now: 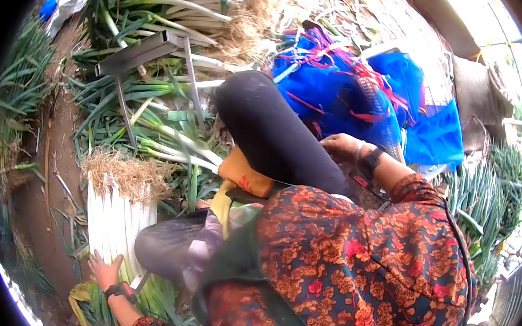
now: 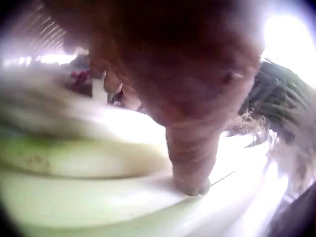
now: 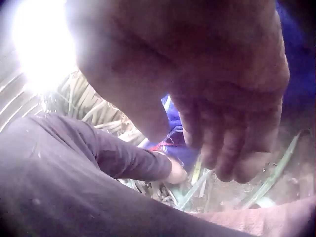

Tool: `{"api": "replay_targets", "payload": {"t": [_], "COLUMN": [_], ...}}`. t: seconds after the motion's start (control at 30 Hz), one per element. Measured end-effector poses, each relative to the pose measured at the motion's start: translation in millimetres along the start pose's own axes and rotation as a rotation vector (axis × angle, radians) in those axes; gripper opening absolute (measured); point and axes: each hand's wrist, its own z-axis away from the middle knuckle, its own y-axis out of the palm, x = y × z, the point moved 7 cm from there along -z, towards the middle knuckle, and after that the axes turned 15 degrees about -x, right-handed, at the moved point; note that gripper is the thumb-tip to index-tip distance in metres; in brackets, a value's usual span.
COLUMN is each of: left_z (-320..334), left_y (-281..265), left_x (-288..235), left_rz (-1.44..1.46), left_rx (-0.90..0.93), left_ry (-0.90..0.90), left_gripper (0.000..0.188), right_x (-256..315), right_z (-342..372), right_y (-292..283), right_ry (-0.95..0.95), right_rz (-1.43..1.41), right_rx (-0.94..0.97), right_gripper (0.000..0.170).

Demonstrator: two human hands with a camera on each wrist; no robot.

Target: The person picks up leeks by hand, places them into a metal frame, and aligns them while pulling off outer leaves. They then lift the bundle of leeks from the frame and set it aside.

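Observation:
My left hand (image 1: 105, 271) rests on a bundle of leeks (image 1: 119, 216), fingers spread across the lower white stalks. Up close in the left wrist view, the thumb (image 2: 192, 163) presses down on pale stalks (image 2: 89, 195). Brown roots (image 1: 126, 176) fringe the bundle's far end, and its green leaves (image 1: 161, 302) lie toward my body. Beside my right thigh, my right hand (image 1: 341, 147) is close to a heap of blue mesh bags (image 1: 333, 101) with red ties. The right wrist view shows its fingers (image 3: 232, 143) hanging loosely with nothing between them.
A metal frame (image 1: 137, 55) stands over loose leeks ahead of me. Behind it lies a large leek pile (image 1: 187, 4) with roots facing right. An orange cloth (image 1: 245, 173) sits between my legs. More leeks lie at the far left (image 1: 24, 95) and right (image 1: 485, 199).

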Motion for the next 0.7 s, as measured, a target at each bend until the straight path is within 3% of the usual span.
{"api": "replay_targets", "payload": {"t": [0.17,0.23,0.3,0.43,0.5,0.57,0.67,0.7], "left_z": [16.6,5.3,11.0,24.9,15.3,28.9,46.0,44.4], "left_y": [-28.1,-9.3,-1.7,10.1,35.0,20.9,8.9,15.4], "left_x": [-3.6,25.9,51.1,81.9,114.3,109.9,107.3,107.1], "left_rz": [0.04,0.283,0.494,0.729,0.705,0.654,0.484,0.66], "left_rx": [-0.138,-0.143,-0.144,-0.148,-0.238,-0.183,-0.3,-0.162], "left_ry": [0.065,0.045,-0.019,-0.133,-0.156,-0.188,-0.2,-0.257], "left_gripper": [0.072,0.063,0.057,0.052,0.055,0.057,0.059,0.06], "right_x": [-14.8,-24.3,-18.6,-28.4,-25.9,-28.5,-32.1,-31.8], "right_z": [-12.5,-23.9,-15.1,-20.0,-6.2,-0.7,12.2,11.9], "right_y": [-34.1,-60.0,-88.8,-143.1,-169.7,-199.9,-251.3,-258.0], "right_ry": [-0.001,-0.015,-0.061,-0.214,-0.268,-0.339,-0.411,-0.412], "right_rz": [-0.058,-0.066,0.053,-0.048,-0.064,-0.131,-0.318,-0.323], "right_rx": [-0.126,-0.157,-0.35,-0.58,-0.703,-0.813,-1.006,-1.008], "right_gripper": [0.023,0.029,0.036,0.031,0.029,0.029,0.027,0.027]}}
